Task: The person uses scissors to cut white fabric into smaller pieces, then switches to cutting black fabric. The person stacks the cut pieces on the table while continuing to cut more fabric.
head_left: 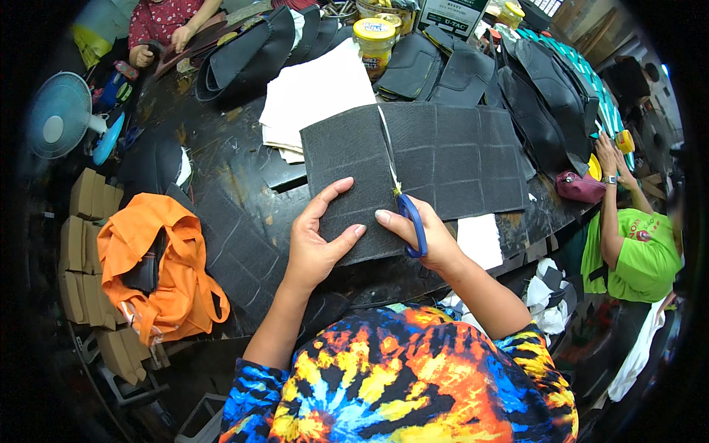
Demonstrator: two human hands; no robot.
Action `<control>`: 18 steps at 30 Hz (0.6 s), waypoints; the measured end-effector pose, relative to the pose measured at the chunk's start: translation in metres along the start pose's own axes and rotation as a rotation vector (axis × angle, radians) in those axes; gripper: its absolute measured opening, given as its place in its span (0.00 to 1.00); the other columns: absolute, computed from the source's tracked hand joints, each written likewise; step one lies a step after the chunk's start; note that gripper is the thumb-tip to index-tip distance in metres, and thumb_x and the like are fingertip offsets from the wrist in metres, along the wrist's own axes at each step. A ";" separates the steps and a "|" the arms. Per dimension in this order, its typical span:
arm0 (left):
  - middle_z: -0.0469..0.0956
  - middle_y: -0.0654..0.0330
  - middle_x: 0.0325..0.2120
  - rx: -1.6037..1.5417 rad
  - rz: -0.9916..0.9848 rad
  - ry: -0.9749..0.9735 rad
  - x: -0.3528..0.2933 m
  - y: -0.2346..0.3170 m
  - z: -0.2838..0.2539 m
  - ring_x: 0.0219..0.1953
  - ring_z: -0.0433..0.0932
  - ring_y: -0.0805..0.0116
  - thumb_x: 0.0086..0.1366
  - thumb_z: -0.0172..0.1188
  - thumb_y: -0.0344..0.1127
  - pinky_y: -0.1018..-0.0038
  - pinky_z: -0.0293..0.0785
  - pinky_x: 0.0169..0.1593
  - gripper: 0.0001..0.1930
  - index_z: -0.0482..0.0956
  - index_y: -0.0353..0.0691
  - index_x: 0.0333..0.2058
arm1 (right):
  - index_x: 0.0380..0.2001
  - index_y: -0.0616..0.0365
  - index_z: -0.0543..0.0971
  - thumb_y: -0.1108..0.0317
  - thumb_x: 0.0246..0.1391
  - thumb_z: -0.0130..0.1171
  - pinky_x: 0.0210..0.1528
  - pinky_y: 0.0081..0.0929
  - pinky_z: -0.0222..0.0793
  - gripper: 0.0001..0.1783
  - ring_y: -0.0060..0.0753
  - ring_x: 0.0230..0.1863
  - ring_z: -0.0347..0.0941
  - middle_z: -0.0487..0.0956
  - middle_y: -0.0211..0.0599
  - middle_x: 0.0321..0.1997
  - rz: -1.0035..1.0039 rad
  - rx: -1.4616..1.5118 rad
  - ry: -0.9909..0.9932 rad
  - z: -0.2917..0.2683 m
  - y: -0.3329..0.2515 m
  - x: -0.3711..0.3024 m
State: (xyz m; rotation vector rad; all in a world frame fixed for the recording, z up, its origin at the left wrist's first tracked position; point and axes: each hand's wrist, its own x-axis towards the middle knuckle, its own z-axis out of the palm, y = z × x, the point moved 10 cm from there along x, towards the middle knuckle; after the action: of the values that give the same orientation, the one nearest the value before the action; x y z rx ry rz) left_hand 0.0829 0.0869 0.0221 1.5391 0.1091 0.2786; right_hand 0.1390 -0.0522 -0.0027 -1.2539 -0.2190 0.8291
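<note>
Black sheet (432, 162) over worktop (229, 159), blue-handled scissors (422, 235) at it

Worktop: dark, scuffed, loaded along its far side. Co-worker in a green shirt (635, 251) at right, arms reaching to the worktop; another in a red patterned top (164, 26) at far left, partly out of view. Pile of black pieces (546, 111) at far right, more behind the sheet. Orange cloth bag (159, 273) at left, black item inside.

Black sheet: in front of the wearer, ruled with pale lines, a left part and a longer right part. Can't tell if they're fully separated. White sheets (317, 92) stick out from behind its far left corner. Fan (59, 114) far left.

Left hand (314, 244): thumb and forefinger spread wide on the left part; other fingers hidden, can't tell if they grip. Right hand (439, 240): curled round the scissors' handles, thumb toward the left hand. Yellow-lidded jar (374, 48) behind the white sheets. Purple pouch (580, 187) near the right-hand edge. Scissors: blades point away from the wearer, along the line between the two parts.
</note>
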 end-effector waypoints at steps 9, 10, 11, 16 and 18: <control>0.72 0.58 0.53 0.033 0.095 0.045 0.002 0.011 -0.011 0.57 0.70 0.68 0.55 0.69 0.24 0.72 0.63 0.63 0.31 0.69 0.35 0.58 | 0.38 0.60 0.78 0.61 0.59 0.66 0.36 0.18 0.73 0.14 0.17 0.31 0.75 0.79 0.28 0.30 -0.043 -0.095 0.014 -0.011 -0.015 0.007; 0.73 0.59 0.51 0.031 0.105 0.066 0.003 0.012 -0.017 0.56 0.71 0.68 0.55 0.69 0.24 0.72 0.63 0.62 0.29 0.71 0.35 0.56 | 0.35 0.58 0.77 0.60 0.59 0.66 0.33 0.16 0.72 0.13 0.16 0.28 0.74 0.78 0.26 0.27 -0.033 -0.117 -0.006 -0.015 -0.015 0.005; 0.74 0.60 0.50 0.037 0.098 0.077 0.006 0.013 -0.025 0.55 0.71 0.69 0.55 0.69 0.24 0.73 0.64 0.62 0.28 0.71 0.35 0.56 | 0.32 0.56 0.76 0.59 0.58 0.67 0.29 0.15 0.69 0.13 0.16 0.23 0.72 0.75 0.25 0.23 -0.068 -0.136 -0.008 -0.019 -0.018 0.001; 0.74 0.59 0.53 0.007 0.125 0.030 0.023 0.025 -0.059 0.56 0.72 0.69 0.53 0.69 0.24 0.73 0.66 0.62 0.31 0.72 0.35 0.58 | 0.33 0.55 0.72 0.45 0.57 0.63 0.38 0.21 0.66 0.24 0.20 0.32 0.69 0.73 0.28 0.29 0.017 -0.329 -0.377 -0.028 -0.021 -0.039; 0.74 0.58 0.54 -0.041 0.076 -0.028 0.028 0.026 -0.061 0.60 0.69 0.68 0.51 0.71 0.25 0.73 0.62 0.65 0.33 0.72 0.35 0.59 | 0.34 0.56 0.72 0.40 0.54 0.64 0.38 0.23 0.65 0.28 0.21 0.33 0.67 0.72 0.27 0.29 0.122 -0.579 -0.452 -0.036 -0.010 -0.056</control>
State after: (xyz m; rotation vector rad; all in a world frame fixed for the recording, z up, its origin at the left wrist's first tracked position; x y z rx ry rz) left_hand 0.0919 0.1531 0.0492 1.5074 0.0226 0.3170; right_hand 0.1244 -0.1165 0.0098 -1.6114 -0.7964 1.2018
